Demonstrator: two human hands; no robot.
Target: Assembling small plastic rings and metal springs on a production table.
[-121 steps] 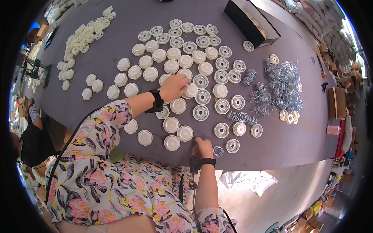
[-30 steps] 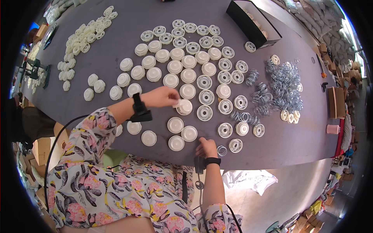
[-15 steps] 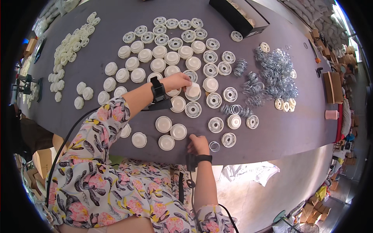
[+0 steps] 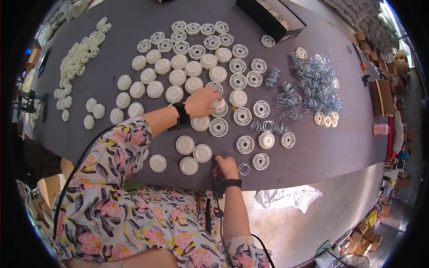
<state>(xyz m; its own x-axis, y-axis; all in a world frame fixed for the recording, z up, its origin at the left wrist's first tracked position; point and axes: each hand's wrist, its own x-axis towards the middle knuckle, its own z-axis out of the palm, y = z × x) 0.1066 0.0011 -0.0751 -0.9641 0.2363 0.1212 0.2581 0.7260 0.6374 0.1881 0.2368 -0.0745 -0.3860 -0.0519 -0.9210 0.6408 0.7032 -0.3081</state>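
Observation:
My left hand [image 4: 203, 102] is closed on a white plastic cap [image 4: 217, 105], its fingers gripping the rim. Below the cap sits an open round base [image 4: 220, 110] with a metal ring inside; whether the two touch is hard to see. By the table's near edge rests my right hand [image 4: 226, 168], fingers loosely curled and apart, with nothing visible between them. A single wire spring [image 4: 244, 169] lies just right of it. Three capped white pieces [image 4: 202, 153] stand to its left. Another open base [image 4: 218, 127] is nearest below my left hand.
Rows of capped pieces [image 4: 177, 77] and open bases [image 4: 237, 81] cover the table's middle. A heap of wire springs [image 4: 315, 80] lies at right, pale plastic rings [image 4: 80, 56] at far left. A black box [image 4: 272, 20] stands at the back. A cable runs along my left arm.
My left hand has come down slightly with the white cap, nearer the open base, and its fingers now cover more of the cap. The right hand stays almost still. The view has shifted slightly.

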